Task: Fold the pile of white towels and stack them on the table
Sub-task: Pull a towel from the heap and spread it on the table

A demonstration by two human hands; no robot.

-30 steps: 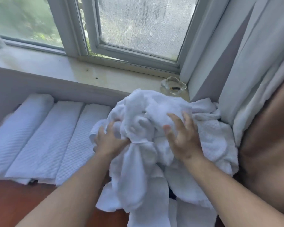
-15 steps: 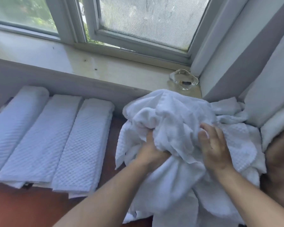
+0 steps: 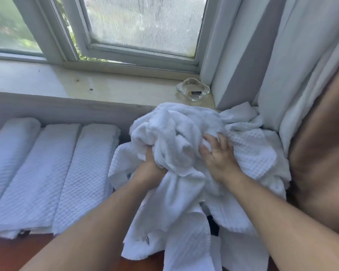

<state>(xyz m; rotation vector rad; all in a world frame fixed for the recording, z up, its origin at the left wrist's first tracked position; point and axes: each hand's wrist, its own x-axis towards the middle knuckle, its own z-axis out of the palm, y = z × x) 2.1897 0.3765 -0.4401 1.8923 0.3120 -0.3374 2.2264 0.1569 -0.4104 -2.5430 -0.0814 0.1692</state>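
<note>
Three folded towels (image 3: pixel 47 173) are lying side by side on the worktop (image 3: pixel 4 255). Both your hands, left hand (image 3: pixel 151 169) and right hand (image 3: pixel 217 157), are grabbing the messy pile (image 3: pixel 252 153), still waiting for folding.

Window (image 3: pixel 143 26): pale grey-white frame, frosted or screened pane at centre; a second pane at far left shows blurred green foliage. Daylight enters through both.
Windowsill (image 3: pixel 110 89): cream, wide, with a few dark specks.
Glass dish (image 3: pixel 193 91): clear, on the sill's right end, holding a small dark object.
Wall (image 3: pixel 47 112): grey band below the sill.
Curtain (image 3: pixel 294 61): white, hanging at right.
Tabletop (image 3: pixel 6 253): reddish-brown wood, bottom left.
</note>
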